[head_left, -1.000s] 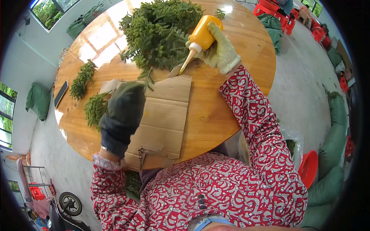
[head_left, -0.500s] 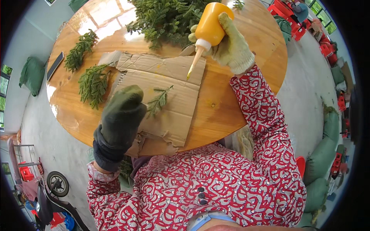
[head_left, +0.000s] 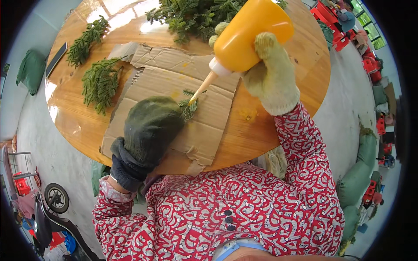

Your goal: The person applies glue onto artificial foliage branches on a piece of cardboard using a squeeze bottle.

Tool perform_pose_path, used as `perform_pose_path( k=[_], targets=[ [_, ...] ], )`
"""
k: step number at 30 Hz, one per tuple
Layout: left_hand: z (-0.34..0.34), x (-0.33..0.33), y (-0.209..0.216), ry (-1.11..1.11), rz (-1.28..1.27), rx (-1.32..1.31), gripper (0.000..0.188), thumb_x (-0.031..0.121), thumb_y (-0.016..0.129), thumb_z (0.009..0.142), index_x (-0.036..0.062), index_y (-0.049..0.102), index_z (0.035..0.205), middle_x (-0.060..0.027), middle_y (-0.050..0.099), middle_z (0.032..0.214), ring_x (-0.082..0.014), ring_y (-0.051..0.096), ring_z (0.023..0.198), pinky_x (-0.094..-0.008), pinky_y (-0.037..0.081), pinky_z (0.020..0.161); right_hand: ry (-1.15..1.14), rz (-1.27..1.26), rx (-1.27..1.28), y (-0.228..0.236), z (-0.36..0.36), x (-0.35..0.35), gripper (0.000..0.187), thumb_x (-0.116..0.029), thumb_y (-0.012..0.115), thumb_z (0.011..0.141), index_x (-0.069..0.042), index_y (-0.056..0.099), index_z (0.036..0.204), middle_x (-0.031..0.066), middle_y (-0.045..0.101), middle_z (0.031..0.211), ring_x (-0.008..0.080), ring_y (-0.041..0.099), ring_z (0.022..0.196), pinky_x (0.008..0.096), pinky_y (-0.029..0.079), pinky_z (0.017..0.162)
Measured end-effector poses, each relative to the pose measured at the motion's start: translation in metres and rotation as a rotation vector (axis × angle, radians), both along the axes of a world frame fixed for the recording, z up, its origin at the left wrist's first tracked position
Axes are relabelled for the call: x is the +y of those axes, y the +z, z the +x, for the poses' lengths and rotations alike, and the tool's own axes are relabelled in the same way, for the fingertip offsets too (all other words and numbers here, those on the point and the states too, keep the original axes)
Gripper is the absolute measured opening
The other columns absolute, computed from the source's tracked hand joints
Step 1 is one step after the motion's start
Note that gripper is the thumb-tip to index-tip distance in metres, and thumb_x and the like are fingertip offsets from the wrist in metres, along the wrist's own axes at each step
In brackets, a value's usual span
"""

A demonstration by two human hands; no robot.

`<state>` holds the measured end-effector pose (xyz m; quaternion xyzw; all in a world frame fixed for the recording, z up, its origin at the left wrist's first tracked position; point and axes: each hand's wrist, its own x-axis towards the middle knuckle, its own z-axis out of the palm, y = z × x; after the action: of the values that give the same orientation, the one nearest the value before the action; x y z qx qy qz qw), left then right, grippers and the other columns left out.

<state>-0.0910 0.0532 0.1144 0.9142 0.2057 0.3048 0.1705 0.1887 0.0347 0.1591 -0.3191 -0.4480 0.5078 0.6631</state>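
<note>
My right hand (head_left: 276,74), in a pale knitted glove, is closed round a yellow squeeze bottle (head_left: 248,39) with a white collar and a long pale nozzle. The bottle is tilted nozzle-down, its yellow-stained tip at a small evergreen sprig (head_left: 189,114). My left hand (head_left: 152,124), in a dark green glove, is closed at the sprig's lower end; its fingertips are hidden beneath the glove's back. Under both lies a flattened piece of cardboard (head_left: 204,139) with yellow spots and torn edges.
A big pile of evergreen branches (head_left: 191,21) stands at the far side of the round wooden table (head_left: 300,56). Two loose branches lie at left, one nearer (head_left: 102,85), one farther (head_left: 87,41), beside a dark phone-like slab (head_left: 56,59). Green sacks (head_left: 357,174) line the floor at right.
The bottle has come nearer and turned, its nozzle tip moving down and left onto the sprig. My left hand has shifted slightly right with the sprig.
</note>
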Motion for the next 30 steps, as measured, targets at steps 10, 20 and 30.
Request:
perform_pose_path(
  k=[10,20,30],
  targets=[
    [-0.006,-0.003,0.003,0.0,-0.05,0.057,0.018,0.01,0.067,0.076,0.0091,0.072,0.094,-0.0119,0.068,0.105,-0.0333,0.062,0.106,-0.0469,0.045,0.096,0.079,0.019,0.191,0.015,-0.021,-0.017,0.025,-0.006,0.067,0.087,-0.003,0.061,0.112,0.0056,0.066,0.102,0.0179,0.065,0.094,0.0357,0.055,0.084],
    [0.015,-0.007,0.023,0.057,-0.142,0.059,0.018,0.009,0.067,0.077,0.0096,0.073,0.094,-0.0117,0.068,0.105,-0.0332,0.061,0.107,-0.0467,0.045,0.097,0.04,0.029,0.153,0.015,-0.02,-0.016,0.026,-0.005,0.067,0.087,-0.003,0.061,0.112,0.0049,0.066,0.102,0.0171,0.065,0.094,0.0347,0.054,0.084],
    [0.011,-0.004,0.013,0.028,-0.081,0.07,0.018,0.01,0.068,0.078,0.0099,0.072,0.095,-0.0112,0.068,0.104,-0.0333,0.061,0.107,-0.0461,0.045,0.097,0.008,0.038,0.132,0.014,-0.018,-0.016,0.027,-0.004,0.067,0.087,-0.004,0.061,0.113,0.0043,0.066,0.102,0.0164,0.065,0.095,0.0338,0.054,0.085]
  ],
)
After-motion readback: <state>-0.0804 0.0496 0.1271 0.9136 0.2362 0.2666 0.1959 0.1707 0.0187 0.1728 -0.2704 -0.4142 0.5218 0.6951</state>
